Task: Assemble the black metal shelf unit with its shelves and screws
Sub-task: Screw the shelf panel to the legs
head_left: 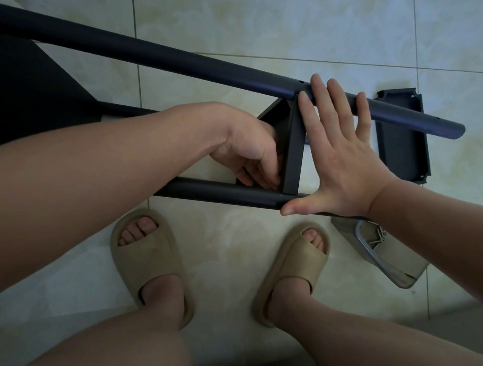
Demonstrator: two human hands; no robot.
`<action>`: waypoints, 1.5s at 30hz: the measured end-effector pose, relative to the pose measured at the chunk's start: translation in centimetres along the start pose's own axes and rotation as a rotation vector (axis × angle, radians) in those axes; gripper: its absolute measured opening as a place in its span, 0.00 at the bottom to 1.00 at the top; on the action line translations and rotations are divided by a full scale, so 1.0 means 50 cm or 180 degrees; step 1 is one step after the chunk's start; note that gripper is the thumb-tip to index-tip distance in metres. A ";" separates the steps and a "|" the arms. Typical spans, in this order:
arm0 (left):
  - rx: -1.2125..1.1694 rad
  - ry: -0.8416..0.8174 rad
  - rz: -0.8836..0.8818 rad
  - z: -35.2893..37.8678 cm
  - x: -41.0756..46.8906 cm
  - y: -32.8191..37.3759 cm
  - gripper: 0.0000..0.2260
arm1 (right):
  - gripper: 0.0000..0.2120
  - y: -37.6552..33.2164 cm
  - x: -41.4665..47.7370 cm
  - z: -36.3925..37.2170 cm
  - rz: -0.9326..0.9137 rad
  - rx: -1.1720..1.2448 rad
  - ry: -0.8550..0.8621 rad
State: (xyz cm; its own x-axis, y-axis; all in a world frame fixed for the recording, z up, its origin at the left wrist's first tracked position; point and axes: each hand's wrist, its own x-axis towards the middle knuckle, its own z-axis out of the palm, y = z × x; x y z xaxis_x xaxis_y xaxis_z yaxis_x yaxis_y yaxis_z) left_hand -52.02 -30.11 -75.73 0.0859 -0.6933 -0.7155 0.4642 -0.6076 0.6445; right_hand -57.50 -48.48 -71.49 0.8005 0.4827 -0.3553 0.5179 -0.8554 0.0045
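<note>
Left hand (246,152) grip clamped on shelf (293,158) — right hand (340,163) flat, spread beside it.

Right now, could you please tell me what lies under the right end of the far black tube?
A loose black shelf panel on the tiled floor; the tube covers a strip of it.

Fingers (264,178) of the left hand (245,149) partly out of sight behind the shelf panel (293,155); upper tube (129,48) off-frame leftward.

Bare arms (87,166), bare legs (366,345), chunky tan slides (144,257) (open-toed) on both feet
</note>
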 end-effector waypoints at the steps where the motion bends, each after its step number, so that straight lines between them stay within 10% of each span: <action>1: 0.0087 -0.0012 -0.0033 -0.002 -0.004 0.003 0.11 | 0.70 0.000 0.000 0.000 -0.0002 0.0001 -0.0004; 45: -0.0120 -0.0111 -0.0306 0.000 -0.003 0.006 0.14 | 0.70 0.001 0.000 0.003 -0.0016 0.0040 0.0001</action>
State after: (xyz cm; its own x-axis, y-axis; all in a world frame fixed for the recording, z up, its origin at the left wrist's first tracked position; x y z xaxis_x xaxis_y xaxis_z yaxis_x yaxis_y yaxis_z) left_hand -51.88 -30.20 -75.44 0.0090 -0.6461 -0.7632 0.5016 -0.6574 0.5624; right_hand -57.52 -48.54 -71.63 0.7980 0.4870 -0.3550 0.5180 -0.8553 -0.0091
